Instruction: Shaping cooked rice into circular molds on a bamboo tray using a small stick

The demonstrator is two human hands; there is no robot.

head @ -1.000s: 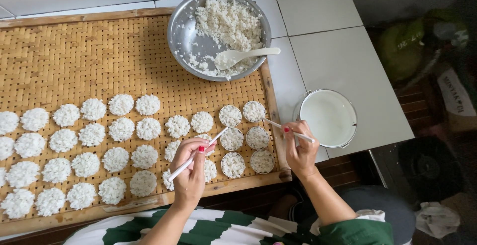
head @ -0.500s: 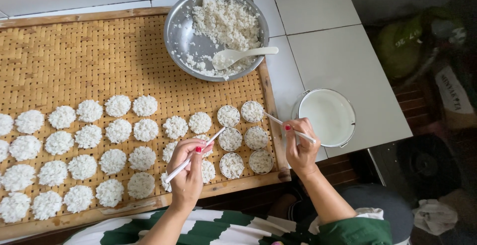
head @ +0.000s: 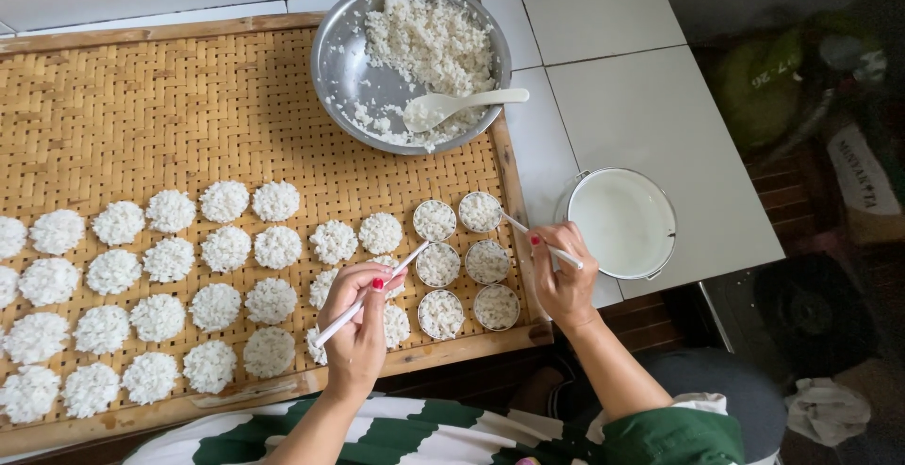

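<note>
At far right, on the dark floor, a brown box (head: 863,187) with a pale label sits near a green bag (head: 768,83). On the woven tray (head: 141,97), the left hand (head: 356,328) pinches a white stick (head: 370,293) over the near rice cakes (head: 160,277); the right hand (head: 563,281) grips another stick (head: 542,242) beside six ringed moulds (head: 467,262). A steel bowl (head: 332,69) of rice stands far; a white pot (head: 620,223) stands right.

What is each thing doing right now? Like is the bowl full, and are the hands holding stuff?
Metal bowl: partly full of white rice.
White spoon: lying in the bowl.
Woven tray: near half covered with rice rounds.
Ring moulds: six, filled with rice.
White pail: open, white inside.
Left hand: gripping a white stick.
Right hand: gripping a white stick.
</note>
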